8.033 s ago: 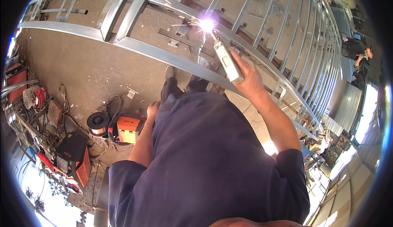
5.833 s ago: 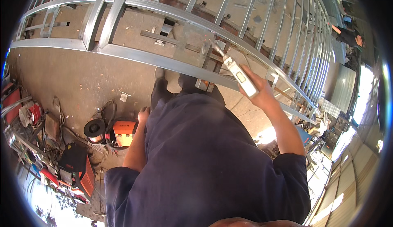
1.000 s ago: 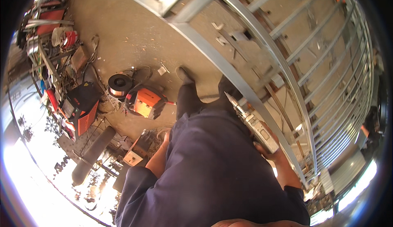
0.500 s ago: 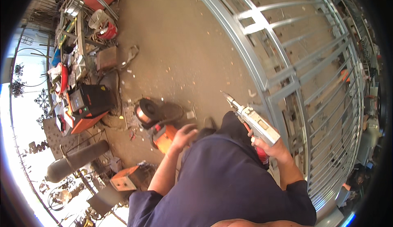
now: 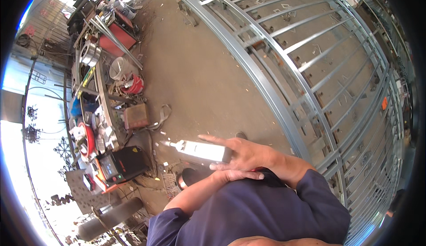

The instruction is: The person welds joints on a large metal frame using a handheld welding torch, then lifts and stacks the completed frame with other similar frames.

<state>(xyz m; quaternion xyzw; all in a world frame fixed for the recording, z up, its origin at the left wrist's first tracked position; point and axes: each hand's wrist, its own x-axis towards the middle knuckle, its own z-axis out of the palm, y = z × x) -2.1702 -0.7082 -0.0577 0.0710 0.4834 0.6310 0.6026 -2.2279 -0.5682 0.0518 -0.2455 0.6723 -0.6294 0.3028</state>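
My right hand (image 5: 243, 152) is shut on the rear of a white welding torch (image 5: 199, 149), index finger stretched along its top. The torch lies level in front of my chest, its metal tip (image 5: 167, 143) pointing left over the concrete floor. My left hand (image 5: 235, 175) rests just under the right wrist with its fingers together; whether it holds anything is hidden. Both arms are in dark blue sleeves. The grey steel bar frame (image 5: 284, 95) lies on the floor to the right, away from the torch tip.
A black-and-orange welding machine (image 5: 120, 164) stands at lower left with a wire spool (image 5: 184, 180) beside it. A cluttered metal bench (image 5: 95, 81), a red bucket (image 5: 133, 86) and a grey gas cylinder (image 5: 111, 217) line the left side. Bare concrete floor (image 5: 199, 68) lies ahead.
The view has swung left, away from the steel frame. The torch has come down from the bars to chest height, now pointing left. My left hand has risen to the right wrist.
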